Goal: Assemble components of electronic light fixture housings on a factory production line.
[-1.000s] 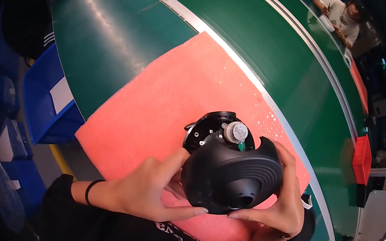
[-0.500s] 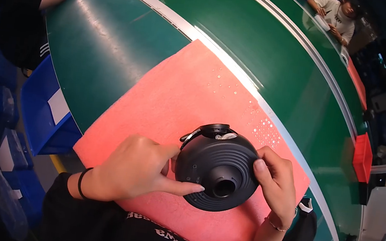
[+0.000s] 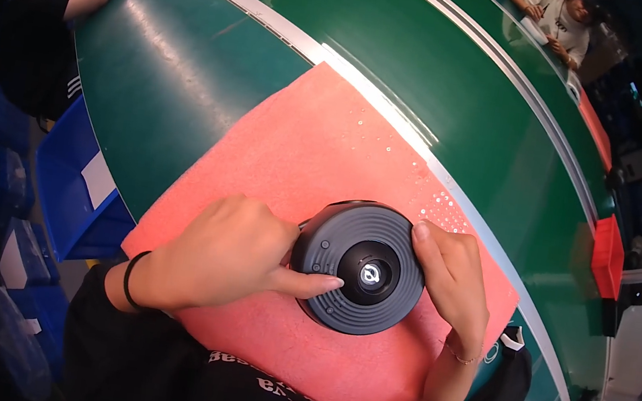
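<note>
- A long green conveyor table [image 3: 191, 78] is sweeping across the work hall from eleven o'clock toward five o'clock, its pale metal rail [image 3: 454, 177] running along the far side of the station.
- A salmon-pink mat [image 3: 284, 171] is lying over the table's near edge, apparently placed as padding so that parts are not scuffed against the hard surface.
- Blue plastic bins [image 3: 74, 168] are standing at nine o'clock, beside the table, and a red tray [image 3: 607, 258] is sitting at three o'clock on the far line.
- Other people are working at eleven and one o'clock, one sleeve [image 3: 549, 7] leaning over the far belt.
- A round dark-grey ribbed housing [image 3: 361, 267], with a glossy black centre cap, is resting face-up on the mat at roughly five o'clock of its middle.
- The left hand [image 3: 224, 261] is curling loosely at the housing's nine o'clock edge, thumb laid across the ribbed face toward the centre cap.
- The right hand [image 3: 448, 278] is cupping the three o'clock rim, fingers pressed together against it, seemingly steadying the piece between both hands.
</note>
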### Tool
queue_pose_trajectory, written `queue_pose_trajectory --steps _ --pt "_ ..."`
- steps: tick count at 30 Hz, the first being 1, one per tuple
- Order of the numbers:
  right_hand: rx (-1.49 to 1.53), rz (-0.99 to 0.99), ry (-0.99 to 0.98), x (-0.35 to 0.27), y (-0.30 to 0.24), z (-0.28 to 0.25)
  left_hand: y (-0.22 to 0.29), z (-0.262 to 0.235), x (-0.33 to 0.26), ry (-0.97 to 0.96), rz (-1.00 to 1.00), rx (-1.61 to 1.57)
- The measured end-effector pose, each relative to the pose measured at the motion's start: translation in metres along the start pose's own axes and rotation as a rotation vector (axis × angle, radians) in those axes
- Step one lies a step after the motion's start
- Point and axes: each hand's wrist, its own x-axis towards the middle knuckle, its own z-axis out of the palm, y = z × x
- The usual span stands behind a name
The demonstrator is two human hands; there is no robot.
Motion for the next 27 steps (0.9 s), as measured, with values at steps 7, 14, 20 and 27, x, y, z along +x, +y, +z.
queue_pose_trajectory --steps 7,14,20,27 --pt "-0.071 0.002 -0.024 -0.001 0.0 0.0 -0.005 0.0 0.003 -0.096 -0.007 -0.023" --pt "-0.339 0.124 -0.057 0.0 -0.008 -0.005 -0.004 -0.009 0.013 -0.145 -0.011 0.084" --pt "0.47 0.096 -0.269 0.0 0.003 0.009 -0.011 0.008 0.008 -0.291 -0.235 -0.836" --pt "0.57 -0.224 0.209 -0.016 -0.014 0.013 0.014 0.01 0.0 0.204 0.126 -0.613"
